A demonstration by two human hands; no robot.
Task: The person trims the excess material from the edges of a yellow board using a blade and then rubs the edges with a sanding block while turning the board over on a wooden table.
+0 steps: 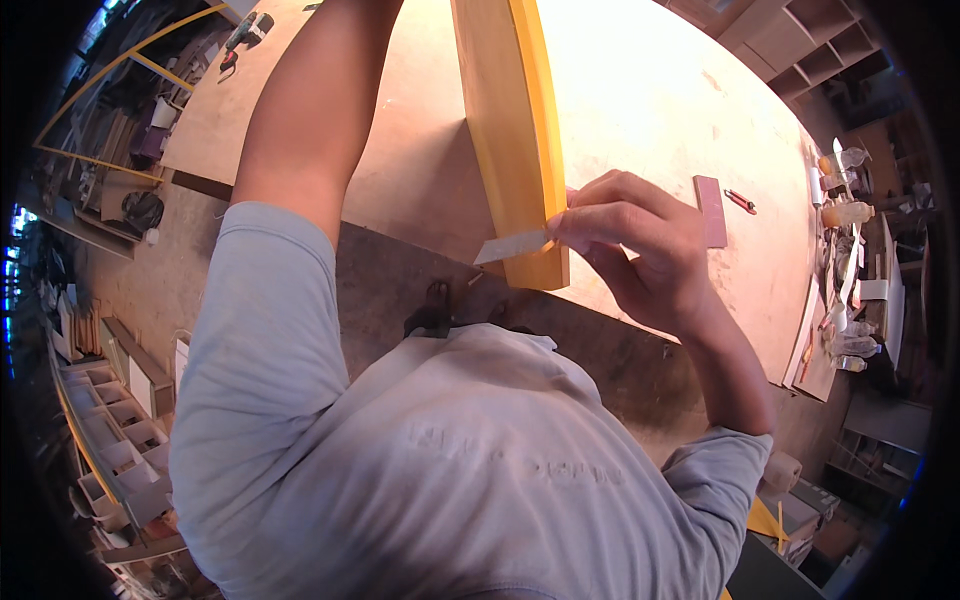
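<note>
A long yellow wooden piece [510, 140] stands out from the pale worktable [640, 90], its near end close to the table's front edge. My right hand [635, 240] is beside that end, thumb and forefinger pinched on a thin, flat grey strip [505, 247], which juts leftward across the piece's face. Whether it is a blade or another material I cannot tell. My left forearm [315, 110] reaches up past the left of the piece, and the hand at its end is out of the frame.
A mauve block [710, 211] and a red cutter [740, 200] lie to the right. A drill [243, 33] rests at the far left. Plastic bottles [850, 214] line the right edge. Shelving and stacked boards [140, 370] surround the table; my feet stand below its front edge.
</note>
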